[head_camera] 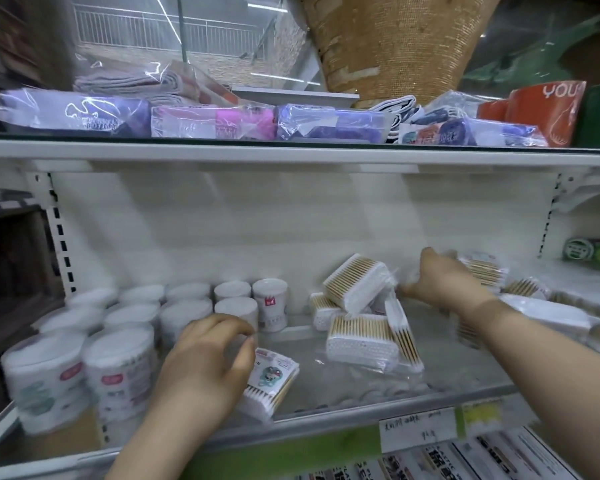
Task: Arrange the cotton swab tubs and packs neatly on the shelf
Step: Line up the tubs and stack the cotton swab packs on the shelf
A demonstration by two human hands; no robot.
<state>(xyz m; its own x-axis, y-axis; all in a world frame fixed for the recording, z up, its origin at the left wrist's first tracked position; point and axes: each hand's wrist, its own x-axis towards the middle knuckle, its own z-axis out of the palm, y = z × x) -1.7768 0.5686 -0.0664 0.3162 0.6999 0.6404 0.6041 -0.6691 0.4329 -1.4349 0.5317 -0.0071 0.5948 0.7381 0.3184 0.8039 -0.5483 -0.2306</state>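
One white shelf [326,419], left hand [205,368] curled round a pack [274,382], right hand [444,285] blurred, hold unclear

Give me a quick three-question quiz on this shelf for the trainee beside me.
1. True or false: the round white plastic tubs stand left of the clear-wrapped wooden-stick swab packs.
2. Fill in: the right hand reaches among packs on the shelf's ___ half.
3. The small cartoon-labelled swab pack lies by: A the left hand; B the right hand; C the orange ceramic mug.
Key: 1 true; 2 right; 3 A.
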